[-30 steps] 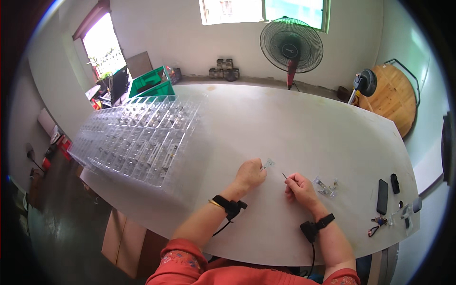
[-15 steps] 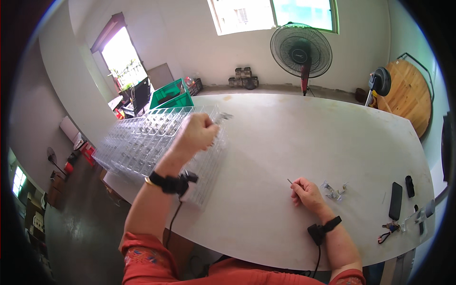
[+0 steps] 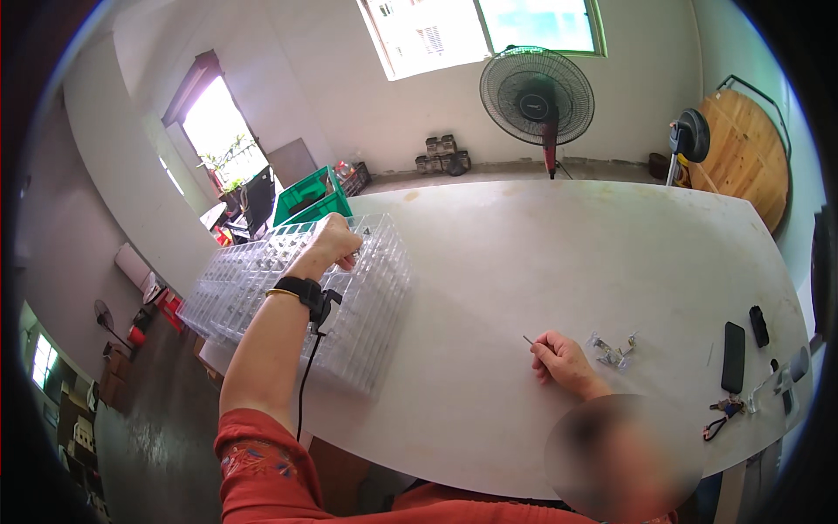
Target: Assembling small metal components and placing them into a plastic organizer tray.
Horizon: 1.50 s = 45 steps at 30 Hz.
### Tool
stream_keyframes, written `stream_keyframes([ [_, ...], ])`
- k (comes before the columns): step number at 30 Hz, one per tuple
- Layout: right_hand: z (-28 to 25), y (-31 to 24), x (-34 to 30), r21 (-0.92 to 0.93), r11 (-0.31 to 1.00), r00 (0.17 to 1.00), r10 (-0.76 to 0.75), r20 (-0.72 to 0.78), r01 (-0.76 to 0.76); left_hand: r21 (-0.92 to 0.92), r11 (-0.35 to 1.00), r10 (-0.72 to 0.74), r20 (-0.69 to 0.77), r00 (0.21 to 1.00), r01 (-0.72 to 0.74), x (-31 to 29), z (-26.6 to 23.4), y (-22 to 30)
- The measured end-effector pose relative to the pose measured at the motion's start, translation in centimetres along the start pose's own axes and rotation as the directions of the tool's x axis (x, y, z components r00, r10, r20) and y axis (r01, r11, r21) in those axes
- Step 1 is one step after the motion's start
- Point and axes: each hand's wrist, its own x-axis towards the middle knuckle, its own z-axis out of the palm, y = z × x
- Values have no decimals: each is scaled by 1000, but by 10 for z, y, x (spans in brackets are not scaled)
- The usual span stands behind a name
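Over the top of a tall stack of clear plastic compartment boxes (image 3: 371, 297), my left hand (image 3: 334, 243) reaches down with bent, closed fingers. Whatever its fingertips pinch is hidden. Small metal parts lie in many of the compartments. My right hand (image 3: 563, 360) rests on the white table (image 3: 489, 262), its thumb and forefinger closed on a thin metal pin (image 3: 528, 340) that points up and left. Just right of that hand lies a small group of clear and metallic parts (image 3: 613, 351). A blurred patch covers my right wrist and forearm.
A green crate (image 3: 305, 196) stands behind the boxes. At the table's right lie a black phone (image 3: 732, 357), a black case (image 3: 759, 327), keys (image 3: 726, 407) and a clear plastic item (image 3: 768, 393). A standing fan (image 3: 538, 100) is beyond the far edge.
My left hand has moved left and down onto the compartment boxes. My right hand keeps its place with the pin. The whole view has shifted slightly.
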Motion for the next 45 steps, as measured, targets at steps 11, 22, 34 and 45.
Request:
stream_keyframes([
  [11,1,-3,-8,-52,999,999,11,-34,-13,271,958,116,-69,991,-94,-30,10,23],
  [22,6,-8,-1,-23,999,999,43,21,-43,-163,809,587,166,793,-565,-198,145,68],
  [34,16,-37,-57,6,1000,999,11,37,-11,-823,560,559,461,689,96,-182,230,56],
  [45,-54,-19,-62,-982,189,817,-569,-93,20,-784,605,480,496,724,136,-173,249,31],
])
